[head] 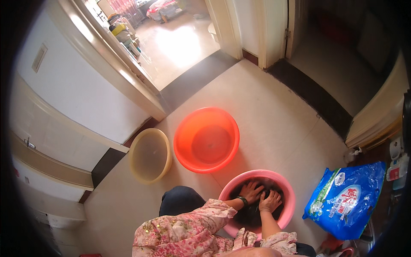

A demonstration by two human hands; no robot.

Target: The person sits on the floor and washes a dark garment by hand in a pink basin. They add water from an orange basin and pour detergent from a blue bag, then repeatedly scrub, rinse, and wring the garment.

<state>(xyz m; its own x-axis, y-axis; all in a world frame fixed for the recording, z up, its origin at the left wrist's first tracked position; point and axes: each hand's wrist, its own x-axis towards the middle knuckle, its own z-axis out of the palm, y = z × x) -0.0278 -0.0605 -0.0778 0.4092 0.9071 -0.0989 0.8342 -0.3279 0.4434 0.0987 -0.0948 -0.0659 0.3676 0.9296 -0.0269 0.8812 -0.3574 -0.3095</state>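
Observation:
A pink plastic basin stands on the floor before me, with dark wet cloth filling its inside. My left hand, with a dark band at the wrist, lies on this cloth with its fingers spread; whether it pinches any fabric is not visible. Close beside it, my right hand has its fingers bent over a dark fold of the cloth. Floral sleeves reach down over both forearms.
Beyond the pink basin sits an orange-red plastic basin. To its left is a yellowish basin holding cloudy liquid. A blue printed plastic bag stands at right, near bottles. Doorways with dark thresholds lie ahead.

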